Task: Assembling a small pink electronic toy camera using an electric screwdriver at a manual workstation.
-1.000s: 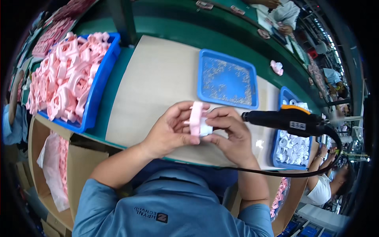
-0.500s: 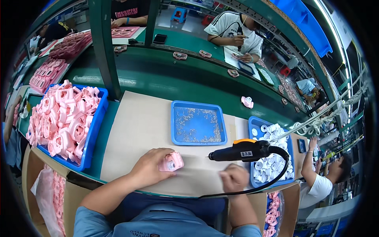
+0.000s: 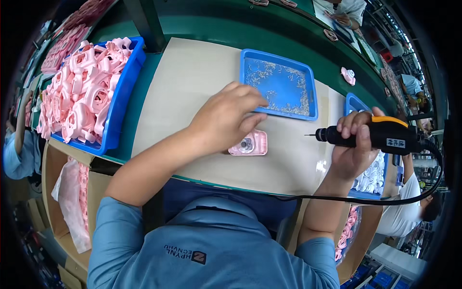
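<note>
My right hand is wrapped round a black electric screwdriver with an orange strip. Its thin bit points left, above the board. My left hand reaches over the near left corner of a shallow blue tray, fingers bent, thumb and fingertips a little apart. Small screws lie scattered in that tray; whether a fingertip touches one is too small to tell. Just below the left hand, a pink plastic housing with a round part inside rests on the beige board, partly covered by the hand.
At left stands a blue bin heaped with pink housings. Another blue bin with white round parts lies behind my right hand. One pink piece with a white part sits on the green bench. The screwdriver's cable crosses the near edge.
My left hand has let go of the pink housing on the board and moved to the screw tray. My right hand has taken hold of the hanging screwdriver. The view has shifted.
</note>
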Demonstrator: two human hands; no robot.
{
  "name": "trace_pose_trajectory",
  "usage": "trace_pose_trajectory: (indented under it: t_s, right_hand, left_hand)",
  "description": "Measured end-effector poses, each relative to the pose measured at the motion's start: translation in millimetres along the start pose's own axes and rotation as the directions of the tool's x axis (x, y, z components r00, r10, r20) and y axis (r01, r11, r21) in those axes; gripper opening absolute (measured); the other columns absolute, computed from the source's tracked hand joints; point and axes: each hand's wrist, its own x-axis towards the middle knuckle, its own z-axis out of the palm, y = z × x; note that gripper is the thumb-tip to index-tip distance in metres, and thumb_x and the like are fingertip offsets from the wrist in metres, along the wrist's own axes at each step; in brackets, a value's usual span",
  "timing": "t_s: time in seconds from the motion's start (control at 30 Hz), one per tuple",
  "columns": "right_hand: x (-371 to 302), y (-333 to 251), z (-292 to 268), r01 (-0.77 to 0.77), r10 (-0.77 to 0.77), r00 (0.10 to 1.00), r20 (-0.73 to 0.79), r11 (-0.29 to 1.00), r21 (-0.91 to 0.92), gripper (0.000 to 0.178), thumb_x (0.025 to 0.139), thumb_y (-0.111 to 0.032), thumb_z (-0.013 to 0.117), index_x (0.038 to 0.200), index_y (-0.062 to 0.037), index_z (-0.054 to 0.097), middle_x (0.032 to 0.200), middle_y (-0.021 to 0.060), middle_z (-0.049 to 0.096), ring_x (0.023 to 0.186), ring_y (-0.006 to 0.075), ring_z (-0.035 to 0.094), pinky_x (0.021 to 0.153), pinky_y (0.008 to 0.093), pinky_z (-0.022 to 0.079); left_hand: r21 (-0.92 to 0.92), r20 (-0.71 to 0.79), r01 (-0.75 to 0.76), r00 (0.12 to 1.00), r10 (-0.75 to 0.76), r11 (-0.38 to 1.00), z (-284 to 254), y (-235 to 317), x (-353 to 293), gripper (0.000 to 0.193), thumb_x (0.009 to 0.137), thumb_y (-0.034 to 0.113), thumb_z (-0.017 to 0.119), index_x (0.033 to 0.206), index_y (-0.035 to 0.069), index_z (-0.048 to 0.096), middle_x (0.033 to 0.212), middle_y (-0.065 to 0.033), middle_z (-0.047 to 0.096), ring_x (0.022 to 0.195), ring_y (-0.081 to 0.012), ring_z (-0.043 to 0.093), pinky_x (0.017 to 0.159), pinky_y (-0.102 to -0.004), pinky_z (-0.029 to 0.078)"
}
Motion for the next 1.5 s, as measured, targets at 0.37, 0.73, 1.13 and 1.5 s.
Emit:
trace_pose_trajectory:
  t_s: [0.37, 0.73, 1.13, 1.5]
  right_hand:
    - [15, 27, -1, -0.048, 0.054, 0.996, -0.068, 0.996, 0.081, 0.037, 0.082, -0.004, 0.065, 0.116, 0.0004, 0.051, 0.075, 0.0056, 0.054, 0.061, 0.0141, 0.052, 0.062, 0.0318, 0.047]
    - [44, 107, 29, -0.072, 0.089, 0.991, -0.104, 0.986, 0.151, 0.035, 0.081, -0.004, 0.070, 0.111, -0.0002, 0.053, 0.075, 0.0044, 0.060, 0.062, 0.0129, 0.058, 0.059, 0.0275, 0.048]
    - [49, 94, 33, -0.045, 0.068, 0.991, -0.112, 0.979, 0.198, 0.031, 0.084, 0.001, 0.064, 0.113, 0.0018, 0.051, 0.073, 0.0054, 0.057, 0.059, 0.0136, 0.054, 0.058, 0.0290, 0.048]
    - [34, 87, 27, -0.162, 0.183, 0.977, -0.111, 0.972, 0.172, 0.035, 0.084, -0.003, 0.066, 0.113, 0.0018, 0.047, 0.075, 0.0055, 0.056, 0.061, 0.0137, 0.055, 0.059, 0.0281, 0.048]
  left_hand:
    - [0.323, 0.398, 0.037, 0.901, -0.172, 0.946, 51, -52, 75, 0.021, 0.078, 0.011, 0.069, 0.098, 0.006, 0.069, 0.100, -0.0115, 0.063, 0.099, -0.0298, 0.058, 0.087, -0.0395, 0.047]
    - [0.347, 0.252, 0.043, 0.958, -0.138, 0.937, 49, -55, 61, 0.019, 0.076, 0.012, 0.069, 0.094, 0.007, 0.072, 0.094, -0.0108, 0.063, 0.097, -0.0289, 0.058, 0.085, -0.0387, 0.048]
    - [0.219, 0.107, -0.077, 0.993, 0.055, 0.973, 62, -71, 70, 0.015, 0.073, 0.012, 0.071, 0.088, 0.007, 0.072, 0.089, -0.0065, 0.063, 0.093, -0.0256, 0.057, 0.082, -0.0357, 0.048]
    - [0.248, 0.221, -0.120, 0.973, 0.064, 0.961, 55, -74, 78, 0.013, 0.074, 0.012, 0.063, 0.083, 0.010, 0.073, 0.088, -0.0097, 0.063, 0.094, -0.0281, 0.057, 0.084, -0.0374, 0.047]
